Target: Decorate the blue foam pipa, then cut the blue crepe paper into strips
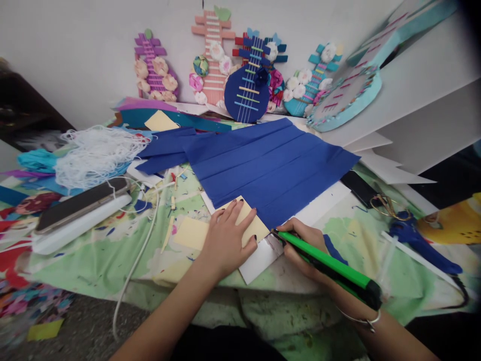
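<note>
Yellow card (260,228) and cutter at the table's near edge. The card lies over the near corner of a blue sheet (259,170), with a white board (259,263) beneath. The left hand (227,243) rests on the card, fingers spread wide and flat. The right hand (306,245) grips a green cutter (326,258), fingers wrapped around its body; its tip is at the card's right corner, though whether it touches is too small to tell. Likely faults: light or uneven pressure from the left hand could let the card turn; a tip driven too hard could score the blue sheet; a leftward slip could reach the left thumb, which lies near. Farther out, blue scissors (415,238) lie to the right, a heap of white string (101,155) to the left, and a blue toy lute (232,95) stands behind.
</note>
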`<state>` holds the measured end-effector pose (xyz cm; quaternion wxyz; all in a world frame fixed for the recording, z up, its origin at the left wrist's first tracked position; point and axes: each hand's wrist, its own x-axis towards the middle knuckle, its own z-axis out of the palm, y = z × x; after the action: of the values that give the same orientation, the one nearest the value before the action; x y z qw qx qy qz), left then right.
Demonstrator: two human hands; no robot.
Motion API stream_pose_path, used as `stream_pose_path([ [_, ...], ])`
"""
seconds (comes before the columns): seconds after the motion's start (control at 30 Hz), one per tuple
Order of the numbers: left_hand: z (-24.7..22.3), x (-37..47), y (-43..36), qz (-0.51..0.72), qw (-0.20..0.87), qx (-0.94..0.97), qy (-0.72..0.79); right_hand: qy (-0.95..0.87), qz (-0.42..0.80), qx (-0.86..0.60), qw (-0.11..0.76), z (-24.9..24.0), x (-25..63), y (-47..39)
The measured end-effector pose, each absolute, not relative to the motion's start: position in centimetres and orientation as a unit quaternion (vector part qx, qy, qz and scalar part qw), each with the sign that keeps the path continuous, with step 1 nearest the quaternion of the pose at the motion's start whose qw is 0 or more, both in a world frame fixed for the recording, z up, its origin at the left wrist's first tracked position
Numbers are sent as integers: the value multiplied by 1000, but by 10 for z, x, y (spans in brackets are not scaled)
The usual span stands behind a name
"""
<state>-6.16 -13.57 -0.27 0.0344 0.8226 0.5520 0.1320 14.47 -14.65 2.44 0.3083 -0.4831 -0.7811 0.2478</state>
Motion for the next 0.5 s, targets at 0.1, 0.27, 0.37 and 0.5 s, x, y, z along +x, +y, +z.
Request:
stream_pose_path([
  [0.1, -3, -61, -136, 132, 33, 822, 552, -774, 262, -490, 304, 28, 144, -148],
  [0.27, -3, -61, -136, 133, 32, 822, 553, -763, 272, -502, 303, 31, 142, -148],
  [0.37, -3, -61, -136, 131, 33, 821, 555, -761, 278, -500, 306, 32, 142, -148],
  [0.5, -3, -61, -136, 128, 37, 821, 555, -758, 285, -504, 301, 38, 140, -150],
])
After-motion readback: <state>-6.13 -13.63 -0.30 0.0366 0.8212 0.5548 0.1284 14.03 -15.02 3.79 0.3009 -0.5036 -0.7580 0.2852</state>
